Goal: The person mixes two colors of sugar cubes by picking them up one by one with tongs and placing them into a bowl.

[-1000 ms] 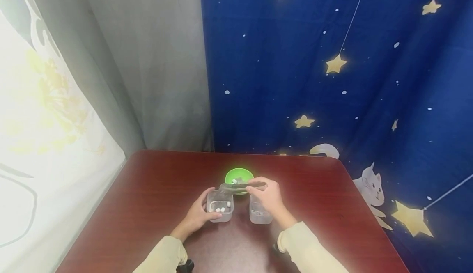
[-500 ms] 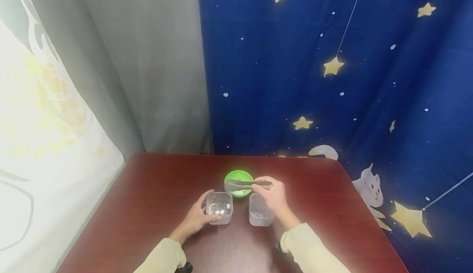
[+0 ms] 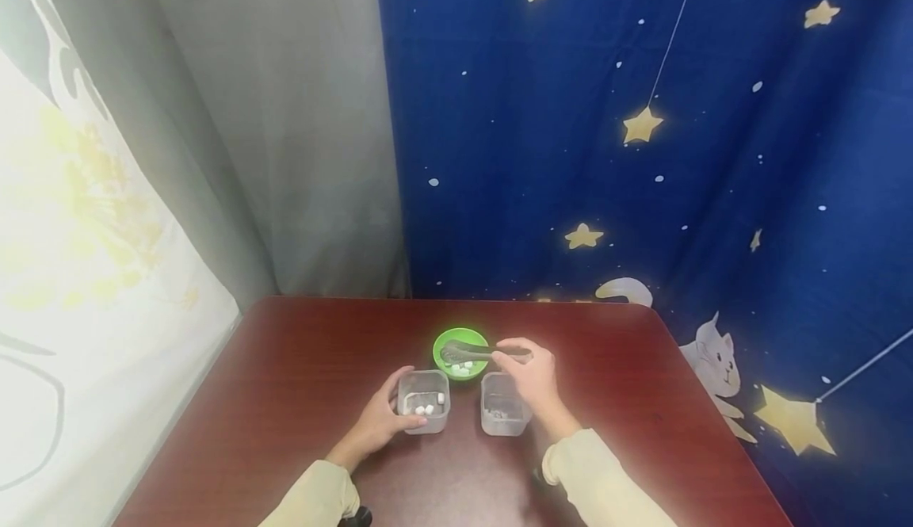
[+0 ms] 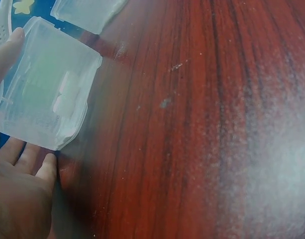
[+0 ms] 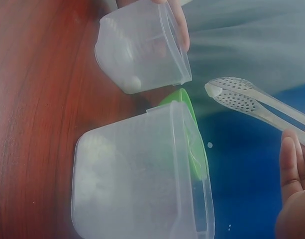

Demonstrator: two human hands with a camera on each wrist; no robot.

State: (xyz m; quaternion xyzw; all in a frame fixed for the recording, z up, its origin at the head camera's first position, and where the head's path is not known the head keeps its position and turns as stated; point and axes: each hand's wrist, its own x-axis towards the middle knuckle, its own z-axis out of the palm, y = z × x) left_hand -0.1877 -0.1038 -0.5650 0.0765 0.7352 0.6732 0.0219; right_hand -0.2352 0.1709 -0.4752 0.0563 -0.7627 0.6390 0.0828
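Observation:
My left hand (image 3: 378,418) grips a clear plastic container (image 3: 433,425) at its left side, thumb at the near side; several small white pieces (image 3: 424,410) lie inside. My right hand (image 3: 531,372) pinches a pair of perforated tongs (image 3: 465,353), held level above the green bowl (image 3: 462,333). In the right wrist view the tips of the tongs (image 5: 237,94) are nearly together on one white piece (image 5: 212,90). More white pieces (image 3: 462,368) show in the bowl, partly hidden by the tongs.
A second clear container (image 3: 503,427) stands just left of the right forearm, with small greyish bits inside. All rest on a dark red wooden table (image 3: 321,353). A grey curtain (image 3: 307,154) and a blue starry curtain (image 3: 499,154) hang behind.
The tongs have moved right with my right hand, from above the left container to above the green bowl. My left hand keeps hold of its container.

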